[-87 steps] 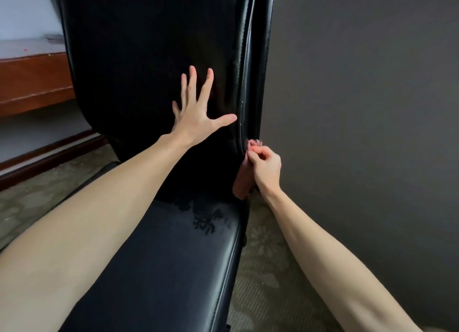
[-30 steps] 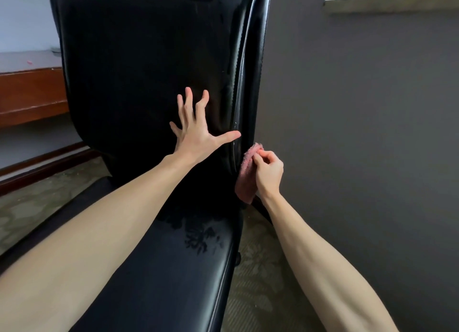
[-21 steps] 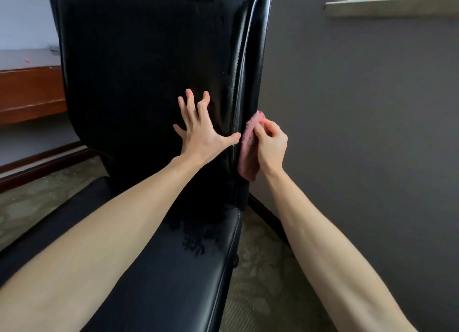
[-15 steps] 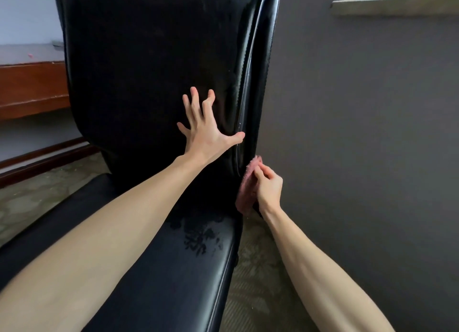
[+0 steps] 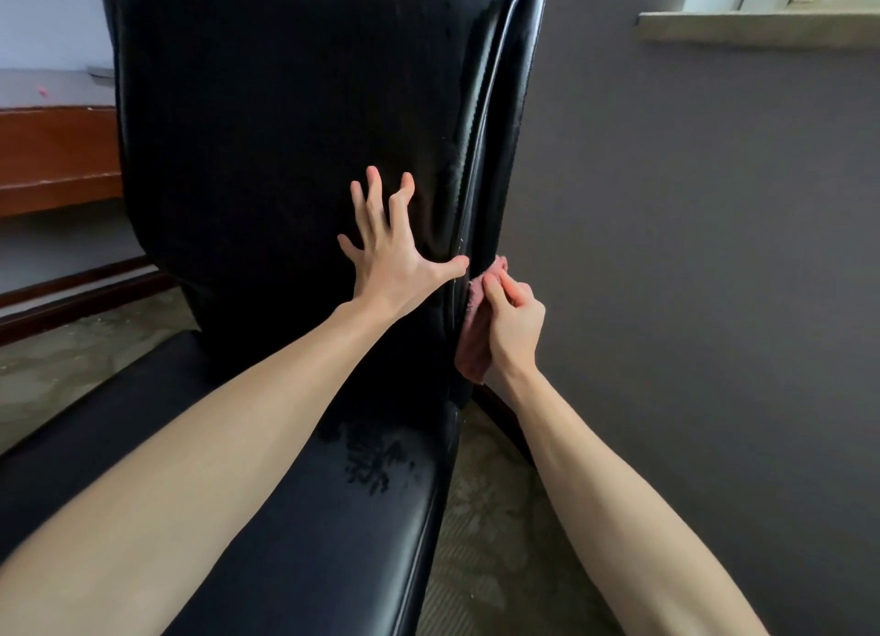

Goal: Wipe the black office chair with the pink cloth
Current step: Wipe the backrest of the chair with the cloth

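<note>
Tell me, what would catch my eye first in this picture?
The tall black office chair fills the middle, with the left hand spread flat against its backrest. At the backrest's right edge, the right hand grips a pink cloth against the side. Dark blotches mark the seat below.

The black office chair [image 5: 266, 159] stands upright, glossy, with wet marks on its seat. The bunched pink cloth [image 5: 476, 345] presses against the backrest's right edge.
</note>
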Demonstrator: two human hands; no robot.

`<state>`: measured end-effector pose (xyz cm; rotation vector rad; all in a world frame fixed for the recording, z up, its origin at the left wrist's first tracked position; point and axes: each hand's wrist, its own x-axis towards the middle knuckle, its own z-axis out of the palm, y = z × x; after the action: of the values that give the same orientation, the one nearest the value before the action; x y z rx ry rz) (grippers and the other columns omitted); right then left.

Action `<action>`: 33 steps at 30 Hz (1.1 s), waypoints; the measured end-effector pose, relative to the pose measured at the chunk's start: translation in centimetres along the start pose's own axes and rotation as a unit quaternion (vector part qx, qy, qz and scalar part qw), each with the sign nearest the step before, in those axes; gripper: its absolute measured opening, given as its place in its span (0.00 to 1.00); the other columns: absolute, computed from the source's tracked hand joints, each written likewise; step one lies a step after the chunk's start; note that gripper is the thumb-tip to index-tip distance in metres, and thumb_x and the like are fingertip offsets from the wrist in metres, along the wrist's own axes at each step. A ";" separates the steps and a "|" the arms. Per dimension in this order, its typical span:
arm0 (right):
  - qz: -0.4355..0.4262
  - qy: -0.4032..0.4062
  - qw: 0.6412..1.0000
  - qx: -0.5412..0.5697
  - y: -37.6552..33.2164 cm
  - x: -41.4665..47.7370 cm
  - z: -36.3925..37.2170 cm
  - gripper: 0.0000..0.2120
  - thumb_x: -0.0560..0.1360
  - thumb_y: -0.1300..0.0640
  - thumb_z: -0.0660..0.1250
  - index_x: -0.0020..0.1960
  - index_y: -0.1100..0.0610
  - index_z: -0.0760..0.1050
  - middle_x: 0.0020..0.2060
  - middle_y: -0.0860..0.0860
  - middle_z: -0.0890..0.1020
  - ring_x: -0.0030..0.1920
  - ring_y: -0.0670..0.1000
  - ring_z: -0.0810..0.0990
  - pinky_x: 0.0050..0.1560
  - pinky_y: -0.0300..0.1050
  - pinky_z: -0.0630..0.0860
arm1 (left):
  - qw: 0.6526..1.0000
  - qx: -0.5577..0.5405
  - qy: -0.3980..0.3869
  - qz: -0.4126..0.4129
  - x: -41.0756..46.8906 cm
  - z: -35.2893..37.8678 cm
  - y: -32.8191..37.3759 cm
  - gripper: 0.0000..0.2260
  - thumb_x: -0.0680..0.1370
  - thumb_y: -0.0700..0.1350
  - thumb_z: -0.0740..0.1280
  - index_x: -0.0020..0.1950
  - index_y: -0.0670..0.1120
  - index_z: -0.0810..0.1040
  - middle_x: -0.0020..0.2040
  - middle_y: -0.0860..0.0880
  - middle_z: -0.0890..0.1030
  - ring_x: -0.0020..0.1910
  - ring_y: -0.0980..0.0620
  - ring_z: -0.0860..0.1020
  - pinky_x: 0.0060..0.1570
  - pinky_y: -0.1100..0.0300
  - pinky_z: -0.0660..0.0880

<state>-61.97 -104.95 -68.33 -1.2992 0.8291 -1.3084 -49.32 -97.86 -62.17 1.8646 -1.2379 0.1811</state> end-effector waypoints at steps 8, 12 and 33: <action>-0.012 0.007 1.000 0.006 -1.7 0.4 -0.1 0.05 0.76 0.53 0.71 0.43 0.48 0.86 0.46 0.58 0.83 0.44 0.44 0.81 0.53 0.44 0.78 | 1.000 -0.007 -0.002 0.007 -0.3 -0.4 -0.1 0.51 0.69 0.59 0.75 0.81 0.51 0.46 0.81 0.46 0.37 0.79 0.45 0.34 0.70 0.27 0.44; -0.054 -0.003 0.998 0.008 -5.3 1.7 0.3 0.08 0.76 0.53 0.71 0.43 0.41 0.84 0.46 0.50 0.82 0.45 0.38 0.81 0.50 0.33 0.73 | 1.000 -0.012 -0.003 0.009 -0.6 -0.4 0.2 0.50 0.69 0.59 0.75 0.81 0.51 0.46 0.81 0.46 0.37 0.79 0.45 0.34 0.70 0.28 0.44; -0.051 0.014 0.997 -0.058 0.8 -1.4 -2.2 0.05 0.76 0.58 0.69 0.48 0.53 0.85 0.40 0.49 0.81 0.43 0.44 0.79 0.53 0.44 0.75 | 1.000 -0.014 -0.024 0.016 -1.5 -0.6 0.7 0.50 0.70 0.58 0.74 0.81 0.51 0.45 0.81 0.46 0.36 0.79 0.45 0.34 0.71 0.28 0.44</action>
<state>-64.13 -104.21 -69.76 -1.4322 0.8787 -1.3779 -50.47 -96.48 -62.20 1.8365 -1.2962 0.1368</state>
